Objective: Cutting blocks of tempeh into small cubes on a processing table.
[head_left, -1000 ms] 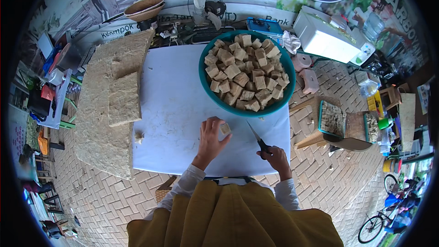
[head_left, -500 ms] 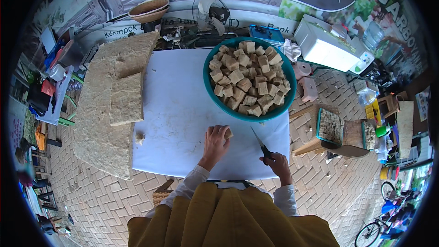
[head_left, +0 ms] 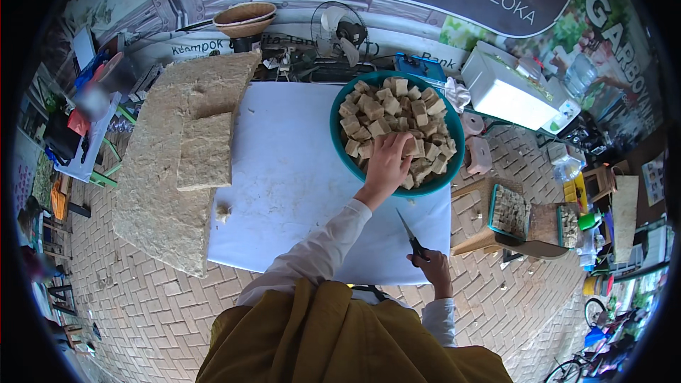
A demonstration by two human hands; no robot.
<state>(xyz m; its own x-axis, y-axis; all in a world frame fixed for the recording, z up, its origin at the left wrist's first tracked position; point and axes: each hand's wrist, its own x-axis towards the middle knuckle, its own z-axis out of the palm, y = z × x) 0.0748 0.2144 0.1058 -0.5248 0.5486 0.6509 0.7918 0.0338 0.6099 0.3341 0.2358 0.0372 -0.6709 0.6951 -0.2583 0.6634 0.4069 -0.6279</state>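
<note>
We note the left hand (head_left: 386,162) over the near part of the teal basin (head_left: 336,135), its wrist crossing the near rim. A brown fibrous cube (head_left: 409,145) shows between index finger and thumb, on the right side of the hand; we cannot tell whether it is gripped or let go. The heaped cubes (head_left: 390,103) lie directly beneath and beyond the fingers, crowding them on the far side and to the right. This hand is clearly the nearer to the basin. The right hand (head_left: 434,268), near the table's near edge, grasps a black-handled cutting tool, probably closed scissors (head_left: 406,225); the long axis runs from near right to far left, tip short of the rim and right of the left forearm (head_left: 316,245). On the left of the white-covered table (head_left: 284,163) we record a large fibrous slab (head_left: 152,191) overhanging the edge, a smaller slab (head_left: 206,152) on it, and a loose scrap (head_left: 223,212) just beside. The cloth between slabs and basin carries only crumbs. Far beyond stands a fan (head_left: 339,32).
</note>
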